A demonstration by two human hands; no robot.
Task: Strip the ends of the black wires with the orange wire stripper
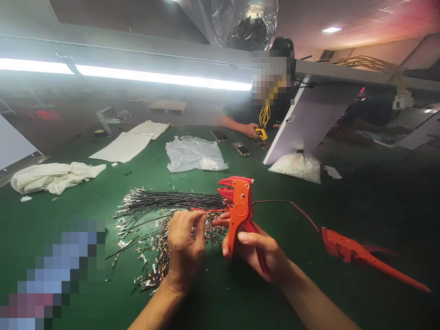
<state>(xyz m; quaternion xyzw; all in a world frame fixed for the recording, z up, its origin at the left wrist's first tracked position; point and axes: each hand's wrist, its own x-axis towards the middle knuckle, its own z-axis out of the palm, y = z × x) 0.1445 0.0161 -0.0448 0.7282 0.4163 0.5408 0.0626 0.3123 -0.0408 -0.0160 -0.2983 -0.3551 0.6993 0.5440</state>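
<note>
My right hand (263,250) grips an orange-red wire stripper (241,197) by its handles, jaws pointing left. A thin red wire (216,210) runs from beside the tool to my left hand (185,250), whose thumb and index finger are pinched at it. Its exact hold is partly hidden by the fingers. Behind the hands lies a bundle of black wires (178,200) with pale metal ends at the left. Under and around my left hand is a heap of short wire scraps (154,268), black and copper-coloured.
A second orange-red wire stripper (364,256) lies at the right, with a dark red wire (290,201) reaching toward it. Farther back are a clear plastic bag (194,153), a white cloth (58,178), two phones, a slanted white panel (302,121) and a co-worker's hand (251,130) holding a yellow tool.
</note>
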